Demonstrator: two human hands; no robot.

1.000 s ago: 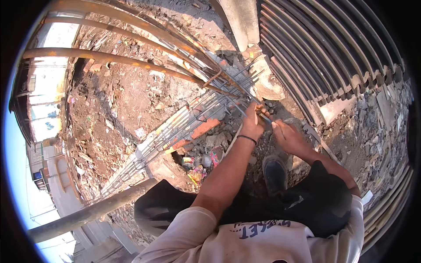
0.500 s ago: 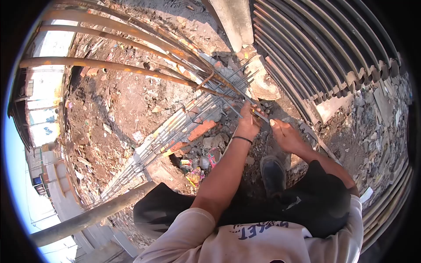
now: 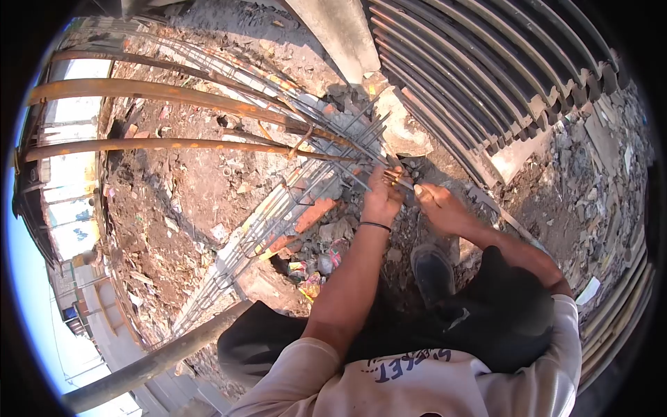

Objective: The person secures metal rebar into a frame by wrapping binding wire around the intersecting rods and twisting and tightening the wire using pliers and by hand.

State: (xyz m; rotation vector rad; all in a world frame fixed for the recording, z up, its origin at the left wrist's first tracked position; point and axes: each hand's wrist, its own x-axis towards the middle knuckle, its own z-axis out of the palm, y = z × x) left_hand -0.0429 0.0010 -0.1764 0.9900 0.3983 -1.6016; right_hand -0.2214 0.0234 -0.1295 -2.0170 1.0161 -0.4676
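Ahead of me a rebar cage (image 3: 267, 201) of grey steel bars and stirrups lies slanting over the ground. My left hand (image 3: 383, 196), with a dark band at the wrist, is closed around the end of a steel bar where the bars meet. Some rusty wire-like pieces show by its fingers, too small to make out. My right hand (image 3: 441, 208) is closed on a thin grey metal rod (image 3: 408, 184) that reaches toward the left hand's fingers. Its far tip is hidden there. Rusty long bars (image 3: 187, 101) run from this same spot to the upper left.
Stacked dark ribbed metal lengths (image 3: 479, 76) lie at the upper right beside a concrete post (image 3: 337, 35). Rubble (image 3: 590, 201) covers the right side. A thick pole (image 3: 160, 358) crosses the lower left. My dark boot (image 3: 432, 274) stands below the hands.
The view has shifted, so the hands and bars appear slightly further left. The rusty bars sit lower in view. Both hands keep their grips close together.
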